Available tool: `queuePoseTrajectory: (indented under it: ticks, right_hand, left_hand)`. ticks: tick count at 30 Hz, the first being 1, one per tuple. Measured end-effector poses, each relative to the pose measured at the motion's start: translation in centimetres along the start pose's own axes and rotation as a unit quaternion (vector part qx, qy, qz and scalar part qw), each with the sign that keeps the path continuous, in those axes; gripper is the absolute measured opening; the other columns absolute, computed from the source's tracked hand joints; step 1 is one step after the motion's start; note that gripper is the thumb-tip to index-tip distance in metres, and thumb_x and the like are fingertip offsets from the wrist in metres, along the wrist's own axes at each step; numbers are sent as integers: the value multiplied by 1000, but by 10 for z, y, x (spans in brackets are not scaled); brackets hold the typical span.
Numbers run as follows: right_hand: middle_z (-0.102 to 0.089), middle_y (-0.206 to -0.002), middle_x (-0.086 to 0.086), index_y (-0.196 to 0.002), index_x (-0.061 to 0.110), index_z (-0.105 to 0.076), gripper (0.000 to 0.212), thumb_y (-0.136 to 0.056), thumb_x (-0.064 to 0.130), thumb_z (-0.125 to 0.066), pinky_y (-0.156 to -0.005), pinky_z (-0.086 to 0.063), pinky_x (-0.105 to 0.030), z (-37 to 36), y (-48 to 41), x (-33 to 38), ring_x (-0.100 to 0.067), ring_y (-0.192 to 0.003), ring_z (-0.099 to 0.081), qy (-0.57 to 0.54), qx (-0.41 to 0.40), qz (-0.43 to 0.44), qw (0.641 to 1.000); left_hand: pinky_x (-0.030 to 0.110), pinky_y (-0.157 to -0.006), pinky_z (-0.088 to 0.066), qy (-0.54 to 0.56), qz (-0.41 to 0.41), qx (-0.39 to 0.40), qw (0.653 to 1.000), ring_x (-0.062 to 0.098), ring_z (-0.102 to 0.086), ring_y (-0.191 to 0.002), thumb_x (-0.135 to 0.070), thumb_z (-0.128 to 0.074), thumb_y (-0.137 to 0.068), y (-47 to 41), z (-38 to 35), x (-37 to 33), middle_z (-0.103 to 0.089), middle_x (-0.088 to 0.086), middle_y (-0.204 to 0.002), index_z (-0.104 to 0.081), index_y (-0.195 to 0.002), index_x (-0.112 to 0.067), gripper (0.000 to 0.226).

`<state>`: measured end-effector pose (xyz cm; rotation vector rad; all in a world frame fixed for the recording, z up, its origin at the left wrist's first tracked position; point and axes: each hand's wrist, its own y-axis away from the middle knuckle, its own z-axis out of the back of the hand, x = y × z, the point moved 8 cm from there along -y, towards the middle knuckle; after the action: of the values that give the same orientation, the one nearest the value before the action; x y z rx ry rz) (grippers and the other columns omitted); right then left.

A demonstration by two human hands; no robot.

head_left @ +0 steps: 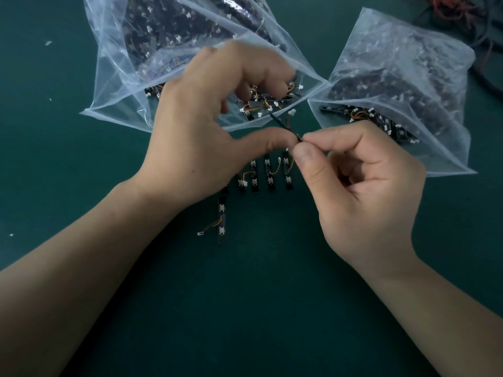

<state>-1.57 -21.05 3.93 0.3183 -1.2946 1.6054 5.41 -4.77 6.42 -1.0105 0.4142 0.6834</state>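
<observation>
My right hand (pixel 362 183) pinches the near end of a thin black circuit strip (pixel 283 126) between thumb and forefinger. The strip slants up and left toward the mouth of a clear plastic bag (pixel 114 85), and a short wire with a white connector (pixel 291 112) hangs from it. My left hand (pixel 201 131) hovers over the bag's mouth with its fingers curled; its thumb tip touches the strip beside my right fingertips. Whether the left fingers hold anything inside the bag is hidden. The bag is full of the same black strips with white connectors.
A second clear bag (pixel 424 85) of strips lies at the right. Several black strips (pixel 269 172) with small wires lie in a row on the green mat under my hands; one more strip (pixel 222 221) lies nearer. Red and black cables (pixel 468 14) pile at the back right.
</observation>
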Motion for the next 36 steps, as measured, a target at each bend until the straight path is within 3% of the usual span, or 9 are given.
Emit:
queuePoseTrajectory:
  ticks: [2, 5, 8, 13, 20, 23, 28, 33, 36]
  right_hand:
    - [-72, -82, -1, -95, 10, -71, 5, -99, 12, -73, -50, -41, -37, 3, -2, -1, -23, -55, -57, 11, -14, -5, 1000]
    - [-74, -95, 3, -91, 8, -71, 7, -96, 8, -76, -53, -45, -39, 2, -4, -2, -31, -60, -62, 12, -12, 3, 1000]
    - [-74, -94, 2, -88, 6, -72, 9, -94, 7, -78, -53, -45, -40, -1, -3, -4, -31, -60, -62, 8, 4, 5, 1000]
    - [-69, -73, -8, -87, 8, -72, 9, -93, 9, -78, -49, -40, -41, 0, 0, -7, -27, -53, -57, -2, 10, -19, 1000]
    - [-67, -71, -9, -87, 14, -71, 10, -93, 12, -79, -50, -41, -40, -3, 0, -8, -27, -54, -56, 10, 25, -33, 999]
    - [-66, -71, -1, -97, 18, -69, 14, -91, 15, -81, -51, -42, -34, -4, 0, -7, -22, -51, -52, 10, 25, -40, 999]
    - [-71, -97, 8, -131, 17, -61, 53, -86, 27, -87, -62, -42, -19, -10, -3, -6, -20, -58, -52, 22, 60, -43, 997]
    - [-64, -101, 5, -136, 10, -61, 66, -83, 37, -89, -69, -40, -16, -12, -4, 0, -10, -72, -49, 65, 75, -15, 995]
    - [-63, -100, 2, -138, 6, -61, 68, -83, 34, -90, -72, -38, -14, -11, -4, 1, -15, -72, -48, 77, 71, -3, 994]
  left_hand:
    - [32, -78, -48, 5, 45, 6, 999, 10, -59, -92, -35, -88, -87, 2, 0, 13, -71, -16, -111, -56, -127, -30, 51]
    - [18, -81, -43, 0, 57, 7, 998, 0, -58, -92, -34, -84, -92, 4, -3, 24, -69, -25, -108, -64, -125, -30, 39]
    - [10, -84, -38, -4, 46, 13, 999, -7, -57, -93, -30, -80, -95, 5, -4, 24, -68, -27, -104, -68, -119, -29, 27]
    - [15, -81, -41, 16, 36, 21, 999, -3, -59, -90, -23, -72, -102, 3, -4, 25, -66, -21, -105, -69, -111, -21, 10]
    - [12, -78, -43, 98, 54, 57, 992, -2, -63, -84, -11, -66, -102, 4, -8, 24, -73, -3, -98, -70, -113, -11, 11]
    - [8, -74, -43, 126, 88, 46, 987, -4, -66, -76, -7, -72, -98, 4, -8, 28, -74, -6, -89, -73, -108, -12, 11]
    - [17, -73, -51, 179, 115, 67, 975, 3, -71, -78, -5, -72, -96, 4, -11, 27, -80, -3, -90, -75, -107, -20, 19]
    - [26, -77, -59, 224, 109, 100, 963, 16, -79, -87, -5, -72, -94, 5, -17, 20, -81, -2, -102, -76, -105, -21, 19]
    - [26, -79, -59, 243, 131, 103, 956, 17, -79, -87, -4, -75, -93, 5, -20, 22, -81, 0, -102, -77, -105, -16, 18]
